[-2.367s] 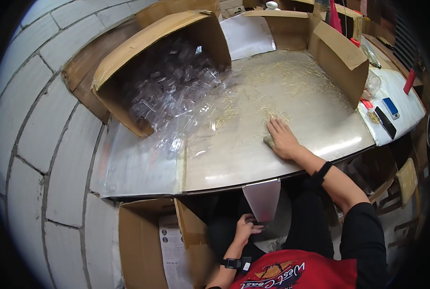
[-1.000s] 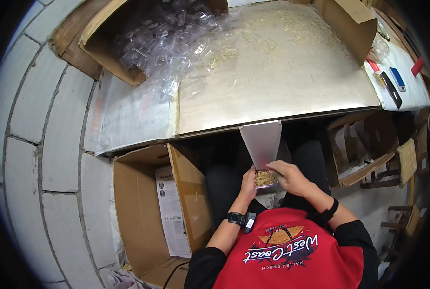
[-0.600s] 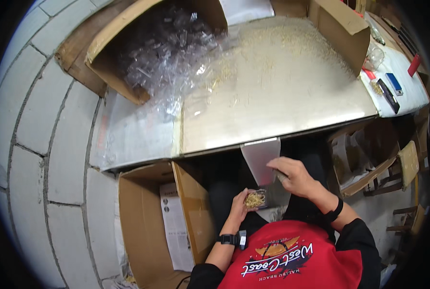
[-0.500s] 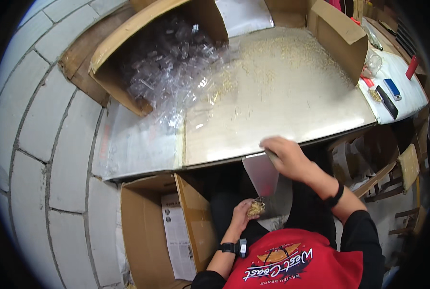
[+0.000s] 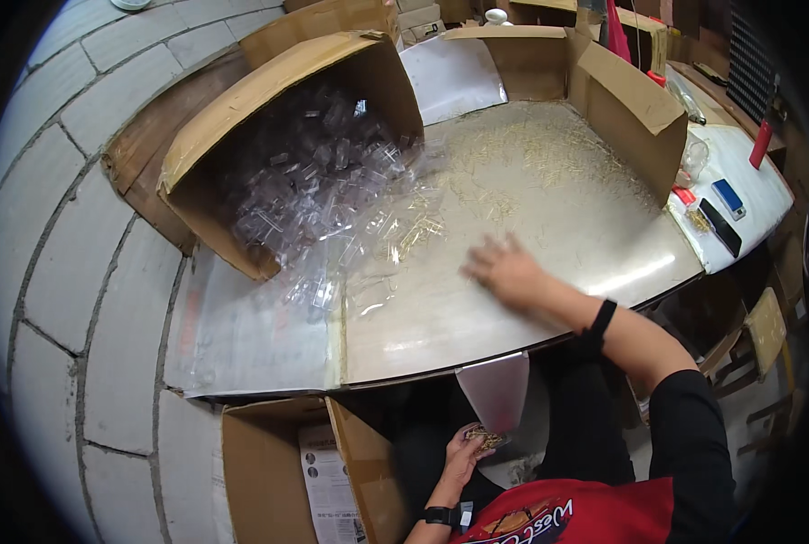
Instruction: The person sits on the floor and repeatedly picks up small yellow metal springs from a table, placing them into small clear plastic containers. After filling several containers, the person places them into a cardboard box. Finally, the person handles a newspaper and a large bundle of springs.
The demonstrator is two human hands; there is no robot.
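My left hand is low in front of the table, below a pale chute hanging from the table's front edge. Its fingers are closed round a small clear plastic container with thin gold-coloured metal pieces in it. Over the bare metal tabletop my right hand reaches out, blurred, with fingers apart and nothing visible in it. Beyond it lie scattered gold-coloured pieces. Whether the hand touches the surface I cannot tell.
A tipped cardboard box spills clear plastic containers at the left. Below stands an open carton holding a printed sheet. A cardboard wall borders the right; beyond it lie a blue object and a black one.
My right hand has moved from the chute at the front edge up and forward over the tabletop, and its fingers have spread. My left hand keeps the container below the chute. The view has tilted up.
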